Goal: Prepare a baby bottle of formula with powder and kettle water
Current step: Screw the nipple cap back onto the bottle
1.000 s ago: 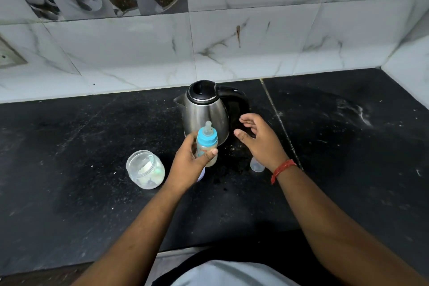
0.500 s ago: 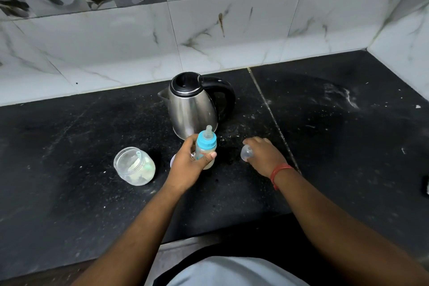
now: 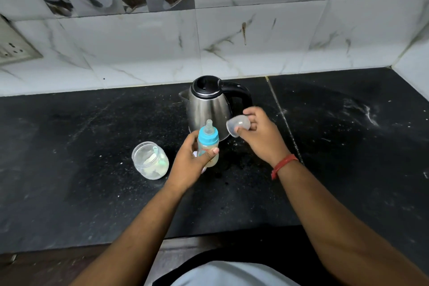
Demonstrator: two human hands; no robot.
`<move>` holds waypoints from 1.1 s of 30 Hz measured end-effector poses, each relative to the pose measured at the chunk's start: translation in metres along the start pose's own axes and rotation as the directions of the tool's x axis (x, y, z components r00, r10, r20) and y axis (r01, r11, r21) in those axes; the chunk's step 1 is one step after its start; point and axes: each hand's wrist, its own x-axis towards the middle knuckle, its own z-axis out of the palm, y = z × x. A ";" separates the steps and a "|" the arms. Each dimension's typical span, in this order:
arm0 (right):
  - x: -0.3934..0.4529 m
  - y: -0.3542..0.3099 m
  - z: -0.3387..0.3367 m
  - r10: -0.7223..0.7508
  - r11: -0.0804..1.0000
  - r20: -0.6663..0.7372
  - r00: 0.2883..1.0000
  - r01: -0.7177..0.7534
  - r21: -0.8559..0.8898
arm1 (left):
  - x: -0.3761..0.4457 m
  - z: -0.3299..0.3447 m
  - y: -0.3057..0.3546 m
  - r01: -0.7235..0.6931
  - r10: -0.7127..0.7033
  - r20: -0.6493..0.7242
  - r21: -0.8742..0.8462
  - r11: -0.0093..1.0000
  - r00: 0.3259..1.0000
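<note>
The baby bottle (image 3: 208, 146) is upright, right in the middle, just in front of the kettle (image 3: 210, 105), with pale milky liquid in its lower part and the blue collar and teat screwed on top. The left hand (image 3: 190, 162) has it wrapped up, fingers (image 3: 190, 140) curled round the far side and the thumb pressed across the front of the body. Whether the base touches the black table (image 3: 92, 193) I cannot tell, the hand covers it. Over on the other side, the right hand (image 3: 260, 137) pinches the clear dome cap (image 3: 238, 126) between thumb and fingertips, held in the air beside the teat, its open mouth tilted toward the bottle, cap and teat apart. A red band (image 3: 283, 165) sits on that wrist. The steel kettle stands lid down, black handle to the right, spout to the left. To the left of the bottle a clear jar (image 3: 150, 160) stands on the table, lid off, with whitish powder and a scoop inside. Behind it all, a marbled tile wall (image 3: 255, 42).
</note>
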 end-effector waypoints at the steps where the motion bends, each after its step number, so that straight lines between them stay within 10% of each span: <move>1: 0.000 -0.016 0.001 -0.047 0.998 0.008 0.999 0.046 0.051 | 0.000 -0.004 0.001 0.004 -0.004 -0.008 0.001 1.000 1.000; 13: -0.002 -0.085 0.031 -0.306 0.868 0.388 0.869 0.422 -0.261 | -0.006 -0.032 0.002 -0.002 0.004 -0.067 0.029 1.000 0.998; 33: -0.014 -0.089 0.042 -0.334 0.857 0.167 0.928 0.372 -0.357 | 0.004 -0.029 0.030 -0.120 0.165 -0.141 0.279 0.953 0.976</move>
